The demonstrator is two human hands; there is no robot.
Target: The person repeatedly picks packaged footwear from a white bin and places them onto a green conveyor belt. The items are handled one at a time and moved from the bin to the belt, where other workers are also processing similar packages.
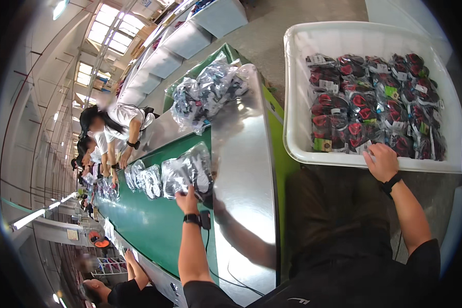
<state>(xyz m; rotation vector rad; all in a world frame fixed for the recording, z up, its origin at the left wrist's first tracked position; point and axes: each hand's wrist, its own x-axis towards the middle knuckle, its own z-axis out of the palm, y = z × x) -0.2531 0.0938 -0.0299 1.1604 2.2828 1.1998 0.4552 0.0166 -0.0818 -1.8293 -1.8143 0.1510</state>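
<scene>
My left hand (pixel 188 200) is at the near edge of a clear plastic bag of grey-and-white shoes (pixel 185 173) on the green conveyor belt (pixel 154 226). Its thumb and forefinger are apart, and the fingertips touch or nearly touch the bag. To the right, my right hand (pixel 383 162) is curled over the near rim of a large white plastic bin (pixel 323 158). Its fingertips lie beside a white label on the bagged red-and-black shoes (pixel 362 131) inside. Rows of these bags lie across the bin's bottom.
More bagged shoes (pixel 148 179) lie farther along the belt. A heap of bagged shoes (pixel 208 92) sits at the belt's far end corner. A metal table edge (pixel 244 174) runs between belt and bin. Co-workers (pixel 123 123) stand along the far side; another person (pixel 118 290) is near left.
</scene>
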